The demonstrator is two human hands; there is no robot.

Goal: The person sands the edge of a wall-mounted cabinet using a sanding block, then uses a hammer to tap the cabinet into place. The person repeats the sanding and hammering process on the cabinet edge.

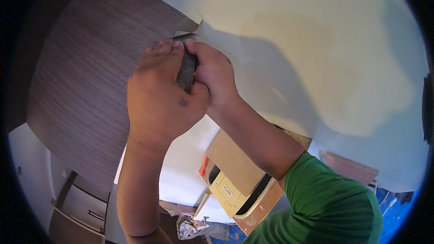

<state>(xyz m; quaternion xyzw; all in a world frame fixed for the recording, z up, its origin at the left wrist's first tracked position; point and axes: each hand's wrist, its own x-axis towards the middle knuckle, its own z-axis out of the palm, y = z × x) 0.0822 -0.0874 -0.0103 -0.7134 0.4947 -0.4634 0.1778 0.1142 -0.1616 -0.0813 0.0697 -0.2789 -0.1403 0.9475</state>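
A dark grey piece [186,70], like a block with a sheet of sandpaper round it, is pressed against the edge of a brown wood-grain panel [86,72]. At its upper end a thin corner of the sheet curls away. My left hand [158,86] lies over the piece from the left, fingers pointing up, its thumb across the lower end. From the right, my right hand [216,70] grips it, thumb on top near the upper end; its other fingers are mostly hidden. The two hands touch each other, and they cover much of the piece.
A pale wall surface [316,45] fills the right side, with shadows on it. Below stand a cream-coloured box [226,194], a wooden board [235,158] and an orange tool [204,166]. A crumpled plastic bag [190,227] lies near blue sheeting [237,234]. Shelves [88,203] are lower left.
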